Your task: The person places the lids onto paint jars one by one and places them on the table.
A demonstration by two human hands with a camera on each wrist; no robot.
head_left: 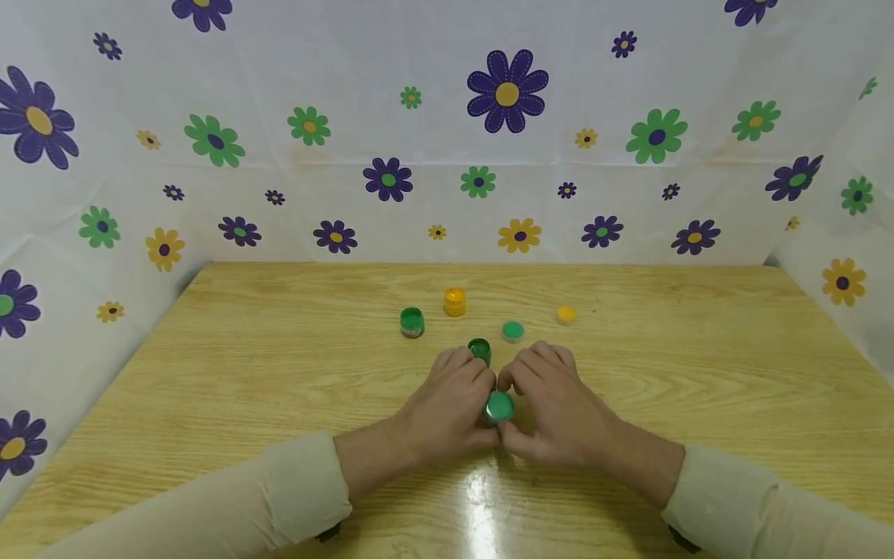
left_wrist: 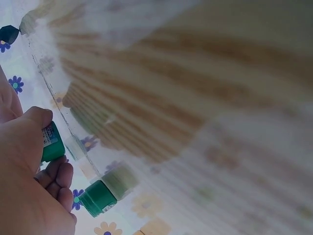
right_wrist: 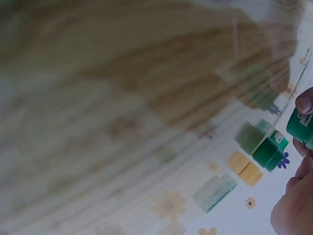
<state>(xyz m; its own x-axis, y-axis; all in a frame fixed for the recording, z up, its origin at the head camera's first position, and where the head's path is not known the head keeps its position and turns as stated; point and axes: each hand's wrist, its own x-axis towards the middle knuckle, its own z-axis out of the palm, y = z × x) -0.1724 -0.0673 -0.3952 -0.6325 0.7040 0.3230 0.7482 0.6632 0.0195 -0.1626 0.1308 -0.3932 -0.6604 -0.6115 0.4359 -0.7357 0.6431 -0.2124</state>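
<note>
And here it is: a small green plastic jar with a round lighter-green lid (head_left: pixel 499 406), held between both hands, low over the pale wooden table (head_left: pixel 663 365). The left hand (head_left: pixel 450 400) pinches its side, the right hand (head_left: pixel 562 411) curls thumb and fingers about it. A white printed label (left_wrist: pixel 49 134) shows, its lettering too blurred to read! Just beyond, an open dark-green jar (head_left: pixel 479 348); farther off, an open green jar (head_left: pixel 412 322) and a yellow-orange jar (head_left: pixel 455 302).
</note>
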